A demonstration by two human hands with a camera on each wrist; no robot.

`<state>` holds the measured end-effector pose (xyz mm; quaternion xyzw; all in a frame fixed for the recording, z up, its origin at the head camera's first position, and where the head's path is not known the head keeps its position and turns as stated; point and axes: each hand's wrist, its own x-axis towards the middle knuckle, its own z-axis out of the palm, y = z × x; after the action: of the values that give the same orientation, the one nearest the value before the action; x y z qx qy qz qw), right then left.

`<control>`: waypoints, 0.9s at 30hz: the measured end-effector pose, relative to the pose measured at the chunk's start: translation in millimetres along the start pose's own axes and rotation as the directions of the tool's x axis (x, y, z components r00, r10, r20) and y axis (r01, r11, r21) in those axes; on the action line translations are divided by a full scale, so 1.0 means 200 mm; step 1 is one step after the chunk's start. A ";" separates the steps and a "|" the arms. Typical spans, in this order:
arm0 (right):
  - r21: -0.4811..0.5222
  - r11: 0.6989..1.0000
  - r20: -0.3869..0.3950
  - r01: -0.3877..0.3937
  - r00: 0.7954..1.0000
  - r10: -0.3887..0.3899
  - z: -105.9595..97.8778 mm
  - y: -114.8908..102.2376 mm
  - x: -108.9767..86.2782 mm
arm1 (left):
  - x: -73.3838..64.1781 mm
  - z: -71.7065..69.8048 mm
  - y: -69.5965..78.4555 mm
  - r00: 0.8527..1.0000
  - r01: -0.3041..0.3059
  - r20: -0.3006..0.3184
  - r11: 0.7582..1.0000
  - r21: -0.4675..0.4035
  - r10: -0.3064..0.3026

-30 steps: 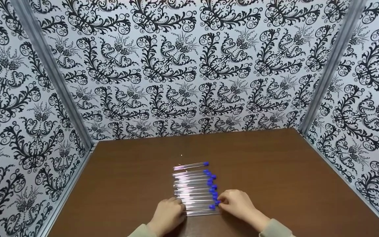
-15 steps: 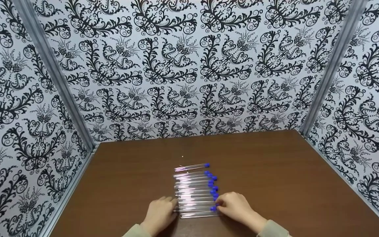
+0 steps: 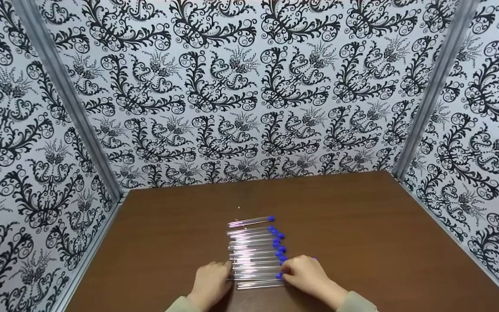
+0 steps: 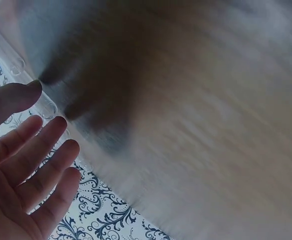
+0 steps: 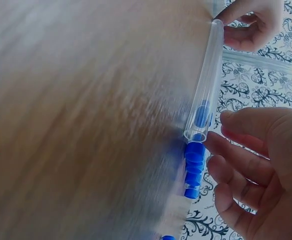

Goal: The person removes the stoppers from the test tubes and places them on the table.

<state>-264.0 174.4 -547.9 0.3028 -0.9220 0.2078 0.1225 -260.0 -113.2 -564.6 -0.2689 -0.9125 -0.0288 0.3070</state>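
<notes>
Clear test tubes [image 3: 254, 255] lie side by side in a row on the brown table, most with blue caps [image 3: 277, 243] at their right ends. The nearest tube [image 3: 258, 285] has an open, uncapped mouth, seen in the right wrist view. My left hand [image 3: 212, 279] is beside the rounded left ends; its fingers [image 4: 43, 142] are spread and gently bent in the left wrist view. At the capped ends is my right hand [image 3: 305, 273]. Its thumb and loosely curved fingers [image 5: 238, 172] are close beside the tube mouth with nothing between them.
One tube [image 3: 249, 222] lies a little apart at the far end of the row. A small blue piece [image 3: 315, 259] shows just behind the right hand. Black-and-white patterned walls [image 3: 249, 86] with grey metal posts [image 3: 435, 95] enclose the table [image 3: 340, 203].
My left hand has drawn back leftward from the near tubes, uncovering their left ends. The right hand has shifted slightly left and nearer, and the small blue piece now shows behind it.
</notes>
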 end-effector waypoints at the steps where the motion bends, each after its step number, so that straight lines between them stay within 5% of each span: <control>1: -0.002 1.000 0.000 0.002 1.000 -0.002 0.00 0.00 0.00 | 0.00 0.00 0.00 1.000 -0.002 0.001 1.000 0.000 0.002; 14: 0.050 0.998 0.035 -0.025 0.999 0.023 0.01 -0.02 0.00 | 0.00 -0.01 0.01 0.999 -0.001 0.055 1.000 -0.009 0.002; 27: 0.039 0.998 -0.004 -0.046 0.999 0.046 0.01 -0.01 -0.01 | 0.01 -0.04 0.00 0.999 -0.030 0.032 0.999 0.038 0.029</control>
<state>-261.4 172.6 -549.1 0.2833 -0.9242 0.2292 0.1139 -256.5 -113.2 -557.0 -0.2768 -0.9135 -0.0027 0.2981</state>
